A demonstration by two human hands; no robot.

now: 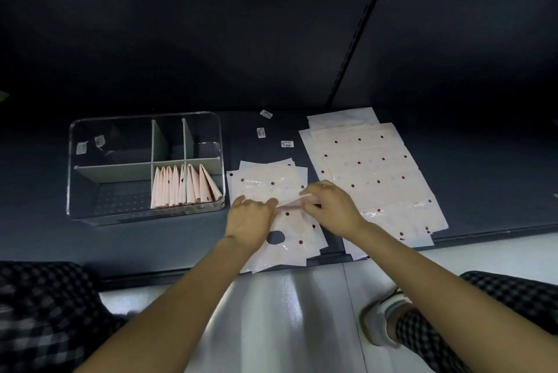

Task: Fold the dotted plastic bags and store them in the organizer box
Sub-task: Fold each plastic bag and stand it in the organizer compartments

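Two hands meet over the small pile of dotted bags [271, 188] on the dark shelf [181, 239] — our left hand [250, 221] presses down with curled fingers, our right hand [329, 206] pinches a folded edge of the top bag. Just left stands the clear organizer box [145, 165], folded bags [184, 188] upright in its front right compartments. To the right lies a larger stack of flat bags [371, 173].

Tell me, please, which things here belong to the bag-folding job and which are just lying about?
Job: bag being folded; flat bags; folded bags; organizer box; left hand; right hand.

Lying about: three labels on the dark shelf; shoe on the floor.
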